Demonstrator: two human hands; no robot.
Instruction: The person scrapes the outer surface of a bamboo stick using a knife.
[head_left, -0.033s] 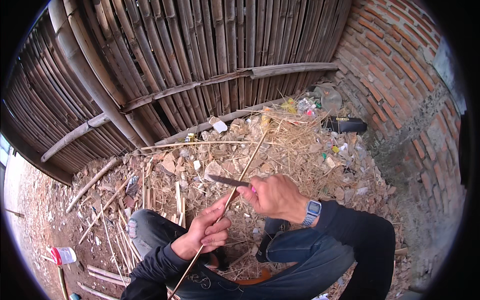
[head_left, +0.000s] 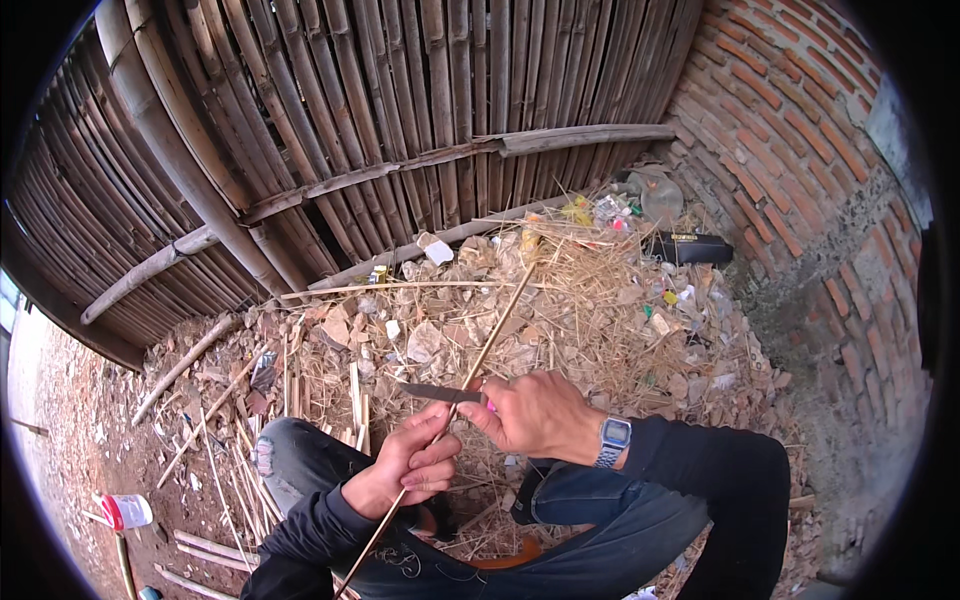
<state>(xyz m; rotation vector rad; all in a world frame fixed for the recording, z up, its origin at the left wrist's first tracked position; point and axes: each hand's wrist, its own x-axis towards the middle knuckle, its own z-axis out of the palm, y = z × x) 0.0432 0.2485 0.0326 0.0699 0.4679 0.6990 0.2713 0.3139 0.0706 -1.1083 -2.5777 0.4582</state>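
A long thin bamboo strip (head_left: 505, 325) slants from the lower edge up to the straw pile. Its middle is wrapped in my closed left hand (head_left: 408, 458), above my lap. My right hand (head_left: 540, 412), with a watch on its wrist, grips a knife (head_left: 428, 392) by a handle that shows a bit of pink. The dark blade lies across the strip just above my left fingers, pointing left. Most of the handle is hidden in my right palm.
A bamboo wall (head_left: 420, 90) stands ahead and a brick wall (head_left: 780, 130) to the right. Rubble, straw and litter cover the ground, with a black case (head_left: 690, 248) in the corner. Cut strips (head_left: 357, 400) lie by my left knee; a red-and-white tub (head_left: 128, 512) lies farther left.
My right hand has shifted slightly down and left along the strip, bringing the knife blade close to my left fingers. My left hand has barely moved.
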